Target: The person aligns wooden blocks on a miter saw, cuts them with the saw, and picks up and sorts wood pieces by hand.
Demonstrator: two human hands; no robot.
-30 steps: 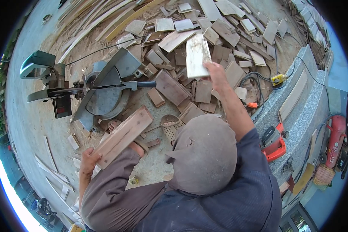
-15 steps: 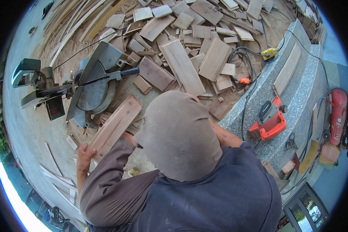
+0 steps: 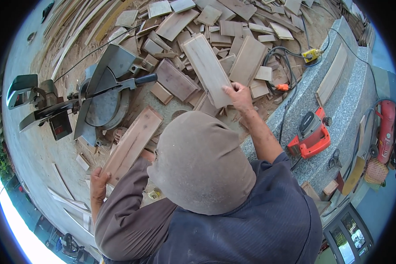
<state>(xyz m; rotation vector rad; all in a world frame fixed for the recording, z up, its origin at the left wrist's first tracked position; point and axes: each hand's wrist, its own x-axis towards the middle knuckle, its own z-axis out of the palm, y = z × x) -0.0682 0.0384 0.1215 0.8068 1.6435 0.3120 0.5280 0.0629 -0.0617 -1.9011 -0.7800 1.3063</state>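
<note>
My left hand [image 3: 100, 182] is closed around the near end of a reddish-brown board [image 3: 134, 143], which slants up toward the far right beside the mitre saw [image 3: 105, 97]. My right hand [image 3: 240, 97] reaches forward and grips the near end of a long pale board [image 3: 205, 66] at its right edge. The thumb lies on top of that board; the other fingers are partly hidden. The pale board lies across the pile of wood offcuts [image 3: 177, 24]. A grey cap [image 3: 202, 163] covers the middle of the view and hides what is below it.
On the grey stone step [image 3: 268, 145] at right sits a red electric planer [image 3: 310, 134]. Black cables run to a yellow socket box [image 3: 311, 55] and an orange plug [image 3: 281, 86]. A red fire extinguisher [image 3: 386, 132] stands farther right. Long wood strips [image 3: 81, 33] lie far left.
My right hand, hidden behind the cap before, has reached forward and taken hold of the pale board's near end. My left hand still holds the reddish-brown board in nearly the same place.
</note>
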